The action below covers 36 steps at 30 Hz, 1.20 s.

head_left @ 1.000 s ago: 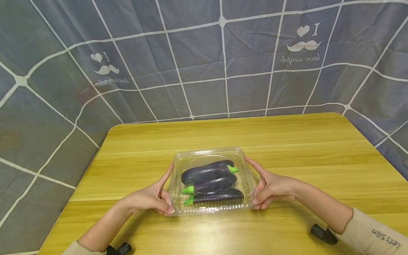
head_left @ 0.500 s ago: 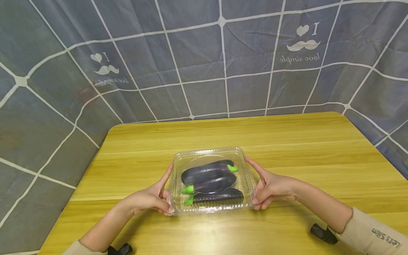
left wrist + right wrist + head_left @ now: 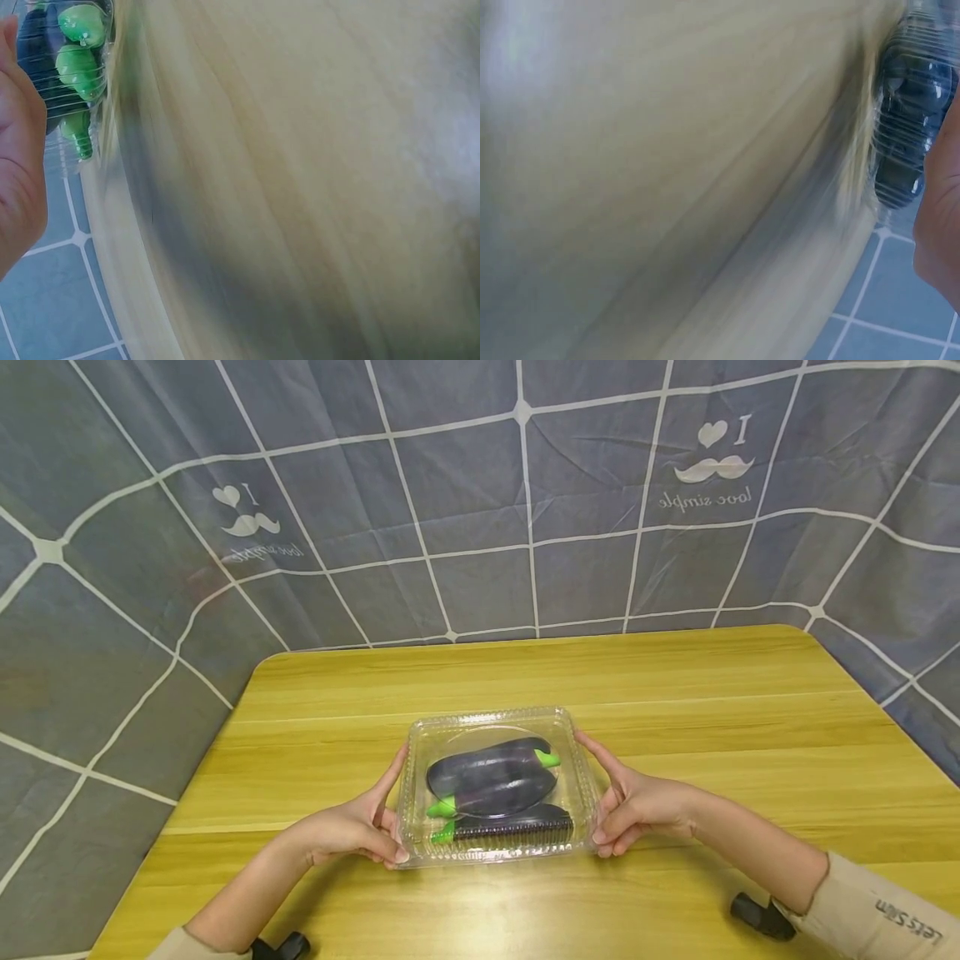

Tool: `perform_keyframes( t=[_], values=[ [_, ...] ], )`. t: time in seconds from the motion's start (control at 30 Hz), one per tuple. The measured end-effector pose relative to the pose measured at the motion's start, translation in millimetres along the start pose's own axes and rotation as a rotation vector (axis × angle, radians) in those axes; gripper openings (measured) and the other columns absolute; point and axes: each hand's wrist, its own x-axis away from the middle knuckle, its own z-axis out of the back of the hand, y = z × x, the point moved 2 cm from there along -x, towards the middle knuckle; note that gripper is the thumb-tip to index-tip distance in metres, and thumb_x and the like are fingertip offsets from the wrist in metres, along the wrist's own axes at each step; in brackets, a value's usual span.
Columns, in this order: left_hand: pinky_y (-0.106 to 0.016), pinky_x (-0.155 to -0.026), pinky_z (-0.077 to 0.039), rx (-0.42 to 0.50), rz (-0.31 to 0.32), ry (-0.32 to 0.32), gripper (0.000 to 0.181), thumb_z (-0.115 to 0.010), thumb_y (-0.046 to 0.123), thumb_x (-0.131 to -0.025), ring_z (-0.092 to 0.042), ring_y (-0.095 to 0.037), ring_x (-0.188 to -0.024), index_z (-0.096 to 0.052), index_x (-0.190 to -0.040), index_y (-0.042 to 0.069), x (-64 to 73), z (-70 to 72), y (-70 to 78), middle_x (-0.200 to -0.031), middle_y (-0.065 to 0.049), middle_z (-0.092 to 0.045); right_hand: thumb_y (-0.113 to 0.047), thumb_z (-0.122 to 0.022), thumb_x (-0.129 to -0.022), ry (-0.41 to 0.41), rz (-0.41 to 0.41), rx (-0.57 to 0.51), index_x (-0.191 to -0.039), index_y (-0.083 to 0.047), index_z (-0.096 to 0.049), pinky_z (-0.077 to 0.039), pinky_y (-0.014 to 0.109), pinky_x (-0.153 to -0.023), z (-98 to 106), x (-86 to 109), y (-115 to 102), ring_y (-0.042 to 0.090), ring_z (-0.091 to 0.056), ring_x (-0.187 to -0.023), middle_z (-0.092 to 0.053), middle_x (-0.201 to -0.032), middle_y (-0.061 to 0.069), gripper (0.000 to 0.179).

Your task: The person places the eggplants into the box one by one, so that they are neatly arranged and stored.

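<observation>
A clear plastic clamshell container (image 3: 487, 855) with a ridged rim sits between my two hands in the head view. Several dark purple eggplants (image 3: 491, 768) with bright green stems lie inside it. My left hand (image 3: 358, 825) grips the container's left side, thumb at the near corner and index finger stretched along the edge. On the right side my right hand (image 3: 648, 806) holds it the same way. Green stems (image 3: 79, 71) press close to the ridged wall in the left wrist view. The right wrist view shows dark eggplant ends (image 3: 911, 97) through the plastic. Whether the container touches the table cannot be told.
The yellow wood-grain table (image 3: 675, 693) spreads around the container. Behind and beside it hangs a grey cloth (image 3: 465, 502) with white grid lines. Black mounts (image 3: 761, 917) on both wrists hang low near the tabletop.
</observation>
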Motion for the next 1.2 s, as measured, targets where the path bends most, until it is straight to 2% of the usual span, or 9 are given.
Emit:
perform_keyframes(
  t=[0.67, 0.9, 1.2],
  values=[
    [-0.026, -0.061, -0.051, -0.006, 0.0, -0.022, 0.124, -0.068, -0.004, -0.079, -0.061, -0.016, -0.065, 0.03, -0.137, 0.045, 0.6, 1.1, 1.2, -0.072, -0.004, -0.06, 0.015, -0.058, -0.078, 0.028, -0.023, -0.007, -0.139, -0.044, 0.027, -0.055, 0.028, -0.061, -5.4, -1.7, -0.2, 0.019, -0.065, -0.067, -0.06, -0.077, 0.015, 0.12],
    [-0.028, -0.064, -0.052, -0.069, 0.001, -0.019, 0.123, -0.071, 0.001, -0.08, -0.061, -0.018, -0.068, 0.029, -0.137, 0.047, 2.6, 4.2, 1.4, -0.076, -0.005, -0.06, 0.013, -0.061, -0.078, 0.028, -0.013, 0.024, -0.14, -0.041, 0.027, -0.055, 0.03, -0.062, -1.7, -2.2, 1.0, 0.02, -0.066, -0.067, -0.064, -0.077, 0.014, 0.121],
    [-0.036, -0.07, -0.054, -0.107, -0.031, -0.029, 0.123, -0.071, 0.003, -0.08, -0.063, -0.018, -0.072, 0.03, -0.138, 0.042, 3.9, 5.2, 3.3, -0.081, -0.007, -0.059, 0.01, -0.064, -0.078, 0.029, -0.007, 0.073, -0.141, -0.038, 0.028, -0.056, 0.033, -0.064, -0.3, -1.4, -2.3, 0.023, -0.066, -0.069, -0.065, -0.079, 0.015, 0.122]
  ],
)
